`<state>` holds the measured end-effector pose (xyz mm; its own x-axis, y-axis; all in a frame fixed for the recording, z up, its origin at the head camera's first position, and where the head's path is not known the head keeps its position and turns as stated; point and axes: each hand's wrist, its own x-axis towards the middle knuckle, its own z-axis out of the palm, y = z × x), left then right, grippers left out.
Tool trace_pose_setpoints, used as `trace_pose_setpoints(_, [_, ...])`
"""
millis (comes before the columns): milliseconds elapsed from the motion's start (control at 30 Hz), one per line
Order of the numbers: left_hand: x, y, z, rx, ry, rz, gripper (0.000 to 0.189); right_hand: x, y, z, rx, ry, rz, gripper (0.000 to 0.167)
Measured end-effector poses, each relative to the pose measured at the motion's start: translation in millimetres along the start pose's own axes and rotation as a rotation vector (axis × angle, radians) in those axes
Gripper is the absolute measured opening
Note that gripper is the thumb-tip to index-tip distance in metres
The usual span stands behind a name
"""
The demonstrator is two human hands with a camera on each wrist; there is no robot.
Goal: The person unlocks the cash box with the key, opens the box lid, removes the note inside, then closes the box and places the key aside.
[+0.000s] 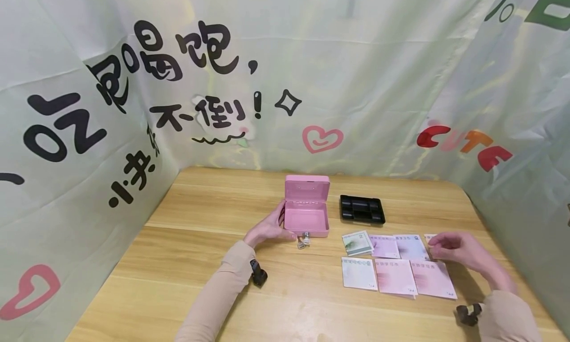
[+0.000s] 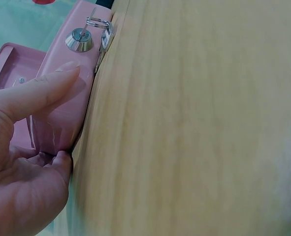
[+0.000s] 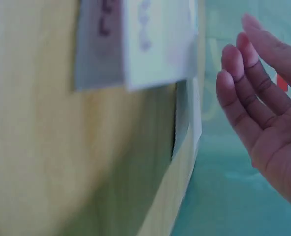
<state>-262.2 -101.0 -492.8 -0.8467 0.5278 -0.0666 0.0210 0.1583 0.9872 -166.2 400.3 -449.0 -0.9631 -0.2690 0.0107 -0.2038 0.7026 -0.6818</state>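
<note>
A pink metal cash box (image 1: 306,219) stands with its lid (image 1: 307,188) raised. My left hand (image 1: 268,228) grips its left front corner; in the left wrist view the thumb lies along the front face and the fingers curl round the corner. A silver lock with keys (image 1: 305,240) sits on the box front. Above the right end of two rows of pastel printed paper pieces hangs my right hand (image 1: 458,250), its fingers loosely bent. Nothing shows between them in the right wrist view. Nearest to it are a blue-purple piece (image 1: 410,246) and a pink piece (image 1: 433,278); it partly covers another piece.
A black compartment tray (image 1: 362,210) lies right of the box. Left of the purple piece (image 1: 384,246) is a green one (image 1: 357,243), with a pale green one (image 1: 358,273) in the front row. Printed fabric walls (image 1: 374,84) border the wooden table (image 1: 200,208).
</note>
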Motion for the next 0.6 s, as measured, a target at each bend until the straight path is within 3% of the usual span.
trace_pose_setpoints(200, [-1.2,1.8,0.0,0.007,-0.002,-0.004,0.125,9.6,-21,3,-0.016,0.003,0.075,0.029])
trace_pose_setpoints(433, [-1.3,2.8,-0.6,0.006,0.007,-0.013,0.126,29.9,-38,9,-0.004,0.029,-0.057,0.026])
trace_pose_setpoints(600, [-1.1,3.5,0.2,0.007,0.008,-0.022,0.126,48.1,-51,14,0.041,0.003,-0.068,0.031])
